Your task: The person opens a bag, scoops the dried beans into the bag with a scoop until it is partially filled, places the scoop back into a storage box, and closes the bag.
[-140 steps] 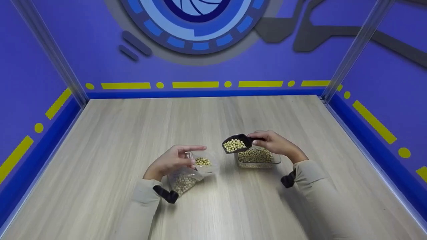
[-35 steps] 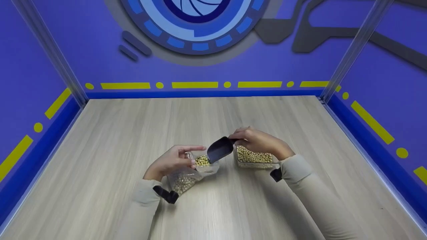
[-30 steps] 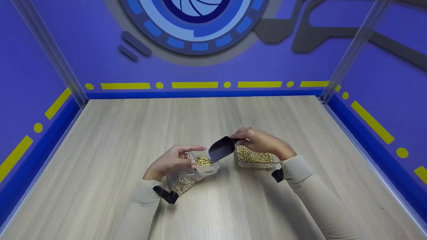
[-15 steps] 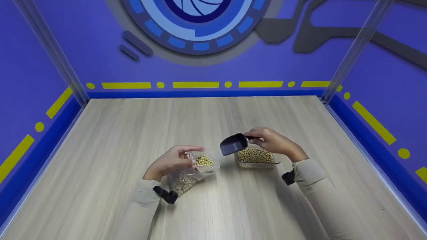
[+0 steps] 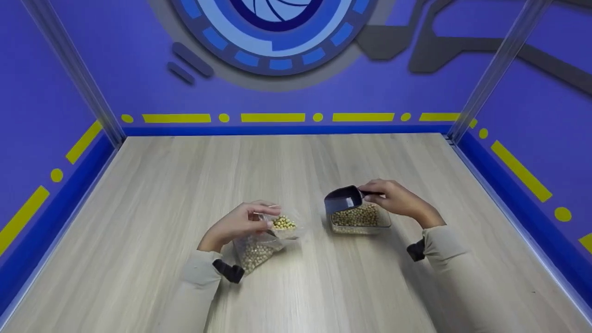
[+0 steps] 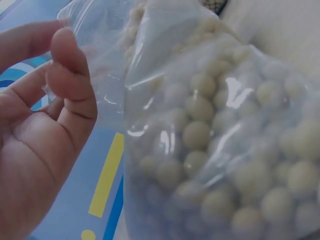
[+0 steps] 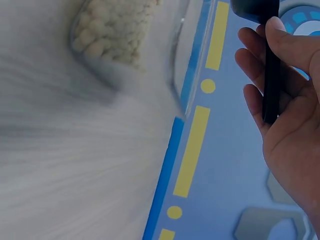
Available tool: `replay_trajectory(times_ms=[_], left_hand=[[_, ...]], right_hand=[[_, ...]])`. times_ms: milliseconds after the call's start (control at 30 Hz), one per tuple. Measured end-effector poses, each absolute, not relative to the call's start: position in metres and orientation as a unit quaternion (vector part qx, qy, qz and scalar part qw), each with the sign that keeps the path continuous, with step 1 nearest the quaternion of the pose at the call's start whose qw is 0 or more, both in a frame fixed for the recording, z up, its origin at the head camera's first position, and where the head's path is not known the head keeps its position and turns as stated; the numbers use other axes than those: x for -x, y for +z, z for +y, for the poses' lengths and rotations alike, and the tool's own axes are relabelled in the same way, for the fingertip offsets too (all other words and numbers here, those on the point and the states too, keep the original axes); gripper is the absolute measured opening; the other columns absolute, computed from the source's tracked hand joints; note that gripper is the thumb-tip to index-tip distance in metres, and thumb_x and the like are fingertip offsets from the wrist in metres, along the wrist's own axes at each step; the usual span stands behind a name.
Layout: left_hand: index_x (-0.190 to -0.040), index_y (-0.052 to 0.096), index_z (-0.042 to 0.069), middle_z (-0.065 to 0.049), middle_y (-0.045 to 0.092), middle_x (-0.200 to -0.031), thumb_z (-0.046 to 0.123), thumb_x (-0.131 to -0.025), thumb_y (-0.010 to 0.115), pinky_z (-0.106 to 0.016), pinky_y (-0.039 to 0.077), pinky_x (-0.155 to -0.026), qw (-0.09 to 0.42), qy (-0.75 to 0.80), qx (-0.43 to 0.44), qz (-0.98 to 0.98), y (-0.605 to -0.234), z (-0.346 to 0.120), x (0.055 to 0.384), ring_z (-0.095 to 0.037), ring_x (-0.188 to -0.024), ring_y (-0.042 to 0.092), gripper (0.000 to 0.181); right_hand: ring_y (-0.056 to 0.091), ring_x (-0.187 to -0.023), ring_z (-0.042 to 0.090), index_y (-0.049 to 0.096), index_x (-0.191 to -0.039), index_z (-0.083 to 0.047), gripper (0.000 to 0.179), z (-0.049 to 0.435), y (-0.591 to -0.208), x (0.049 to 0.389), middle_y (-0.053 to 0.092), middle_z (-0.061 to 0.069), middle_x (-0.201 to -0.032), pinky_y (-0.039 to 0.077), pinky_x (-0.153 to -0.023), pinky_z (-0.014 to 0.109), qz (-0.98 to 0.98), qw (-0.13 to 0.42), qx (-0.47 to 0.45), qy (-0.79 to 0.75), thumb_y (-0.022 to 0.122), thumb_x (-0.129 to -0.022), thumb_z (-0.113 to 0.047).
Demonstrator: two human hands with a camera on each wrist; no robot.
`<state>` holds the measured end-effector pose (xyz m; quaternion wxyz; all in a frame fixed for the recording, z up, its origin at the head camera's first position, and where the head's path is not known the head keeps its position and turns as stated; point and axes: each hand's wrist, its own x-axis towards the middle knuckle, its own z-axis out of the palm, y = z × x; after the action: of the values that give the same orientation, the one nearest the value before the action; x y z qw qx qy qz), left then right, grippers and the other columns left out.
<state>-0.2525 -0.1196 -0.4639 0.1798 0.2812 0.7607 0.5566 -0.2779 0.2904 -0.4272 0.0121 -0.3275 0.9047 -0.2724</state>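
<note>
My left hand (image 5: 238, 224) pinches the edge of a clear plastic bag (image 5: 256, 254) at its mouth. Round pale-yellow beans fill the lower part of the bag, and more beans (image 5: 283, 223) show through the opening, which faces right. In the left wrist view the bag (image 6: 215, 130) bulges beside the thumb and fingers. My right hand (image 5: 393, 198) grips the handle of a black scoop (image 5: 343, 200), whose bowl looks empty. The scoop hangs over the left rear part of a clear rectangular container (image 5: 360, 230) holding the same beans. In the right wrist view fingers wrap the scoop handle (image 7: 271, 70).
The bag and container stand on a light wood-grain table (image 5: 185, 175), with a gap between them. Blue panels (image 5: 296, 101) with yellow marks close off the back and both sides. A black wrist camera (image 5: 229, 270) sits below the left hand.
The scoop, full of beans earlier, was tipped at the bag's mouth, then levelled and carried right to above the container, now without beans. The left hand has stayed at the bag, its forefinger slightly lower.
</note>
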Motion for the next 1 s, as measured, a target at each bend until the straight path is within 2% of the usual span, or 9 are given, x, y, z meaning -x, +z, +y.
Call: replay_trajectory(times_ms=[100, 167, 300, 400, 533, 800, 933, 1000], left_hand=[[-0.123, 0.063, -0.002, -0.015, 0.051, -0.135, 0.013, -0.09, 0.063, -0.02, 0.049, -0.079, 0.164, 0.542, -0.291, 0.771, -0.463, -0.12, 0.252, -0.028, -0.117, 0.055, 0.036], [-0.122, 0.064, -0.001, -0.015, 0.052, -0.133, 0.014, -0.091, 0.063, -0.02, 0.049, -0.082, 0.162, 0.538, -0.294, 0.773, -0.463, -0.12, 0.252, -0.029, -0.118, 0.055, 0.035], [-0.121, 0.065, 0.002, -0.015, 0.053, -0.133, 0.017, -0.092, 0.064, -0.02, 0.051, -0.069, 0.178, 0.547, -0.284, 0.767, -0.464, -0.123, 0.254, -0.017, -0.092, 0.062, 0.034], [-0.123, 0.065, 0.002, -0.015, 0.054, -0.135, 0.018, -0.09, 0.067, -0.019, 0.048, -0.063, 0.195, 0.557, -0.279, 0.758, -0.465, -0.127, 0.255, -0.008, -0.075, 0.058, 0.037], [-0.125, 0.063, 0.001, -0.017, 0.053, -0.137, 0.012, -0.086, 0.071, -0.018, 0.047, -0.063, 0.201, 0.555, -0.287, 0.754, -0.466, -0.131, 0.258, -0.003, -0.072, 0.056, 0.041], [-0.106, 0.073, 0.006, -0.013, 0.067, -0.119, 0.001, -0.088, 0.058, -0.017, 0.034, -0.054, 0.116, 0.519, -0.273, 0.802, -0.466, -0.127, 0.26, -0.004, -0.058, 0.035, 0.023], [-0.101, 0.073, 0.005, -0.014, 0.069, -0.104, 0.006, -0.091, 0.061, -0.019, 0.036, -0.057, 0.08, 0.507, -0.273, 0.814, -0.467, -0.124, 0.259, -0.008, -0.061, 0.039, 0.016], [-0.1, 0.073, 0.005, -0.013, 0.068, -0.099, 0.009, -0.092, 0.062, -0.023, 0.038, -0.066, 0.067, 0.503, -0.272, 0.818, -0.468, -0.123, 0.259, -0.01, -0.069, 0.046, 0.015]], right_hand=[[0.063, -0.103, 0.027, 0.063, -0.126, -0.001, 0.033, 0.299, -0.431, 0.276, 0.067, 0.013, -0.116, 0.052, -0.081, 0.04, 0.909, 0.016, 0.313, -0.274, 0.059, -0.094, -0.01], [0.063, -0.102, 0.026, 0.063, -0.125, -0.001, 0.033, 0.303, -0.433, 0.276, 0.067, 0.013, -0.114, 0.052, -0.08, 0.04, 0.91, 0.014, 0.308, -0.276, 0.06, -0.093, -0.009], [0.063, -0.102, 0.027, 0.064, -0.124, -0.002, 0.032, 0.307, -0.438, 0.274, 0.067, 0.012, -0.114, 0.052, -0.08, 0.04, 0.91, 0.023, 0.305, -0.281, 0.059, -0.094, -0.009], [0.063, -0.102, 0.027, 0.064, -0.125, -0.002, 0.032, 0.308, -0.441, 0.273, 0.067, 0.012, -0.115, 0.053, -0.081, 0.041, 0.912, 0.03, 0.299, -0.28, 0.059, -0.094, -0.008], [0.063, -0.105, 0.029, 0.062, -0.127, -0.003, 0.033, 0.307, -0.445, 0.271, 0.066, 0.013, -0.118, 0.052, -0.081, 0.042, 0.914, 0.042, 0.292, -0.278, 0.059, -0.094, -0.009], [0.063, -0.106, 0.03, 0.062, -0.128, -0.003, 0.035, 0.303, -0.451, 0.269, 0.065, 0.015, -0.122, 0.052, -0.08, 0.041, 0.914, 0.054, 0.294, -0.275, 0.059, -0.094, -0.011], [0.063, -0.107, 0.031, 0.063, -0.126, -0.003, 0.034, 0.301, -0.453, 0.27, 0.066, 0.014, -0.119, 0.052, -0.083, 0.044, 0.916, 0.047, 0.297, -0.267, 0.06, -0.093, -0.009], [0.063, -0.108, 0.032, 0.064, -0.125, -0.002, 0.033, 0.3, -0.454, 0.269, 0.067, 0.014, -0.118, 0.052, -0.085, 0.046, 0.918, 0.044, 0.298, -0.259, 0.06, -0.093, -0.007]])
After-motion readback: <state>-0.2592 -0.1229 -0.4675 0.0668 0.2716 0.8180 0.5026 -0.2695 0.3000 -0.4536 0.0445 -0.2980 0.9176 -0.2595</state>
